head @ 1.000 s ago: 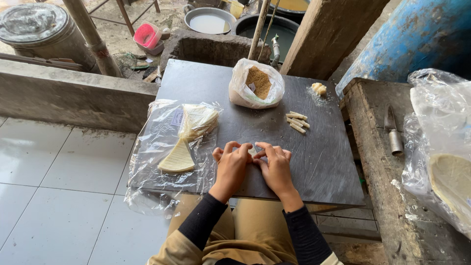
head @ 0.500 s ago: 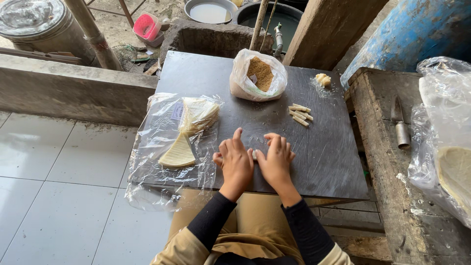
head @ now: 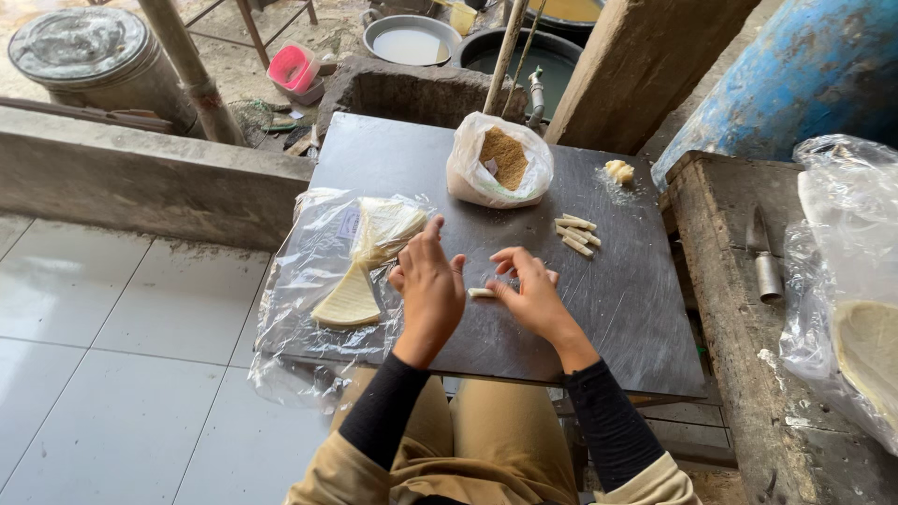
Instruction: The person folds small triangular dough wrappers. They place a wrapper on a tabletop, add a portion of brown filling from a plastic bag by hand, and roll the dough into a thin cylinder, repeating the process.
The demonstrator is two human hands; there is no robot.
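I see my left hand point(head: 428, 292) spread flat and my right hand point(head: 529, 297) pressing fingertips on a small pale rolled dough stick point(head: 482, 293) near the dark slab's point(head: 636, 309) front edge. It looks soft and light, best handled gently at its ends. A clear plastic bag point(head: 468, 173) near the slab's back edge holds brown crumbs.

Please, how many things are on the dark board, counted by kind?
Finished rolls: 4
Roll under the hands: 1
Plastic bag of filling: 1
Plastic sheet with wrappers: 1
Dough lump: 1
Total: 8
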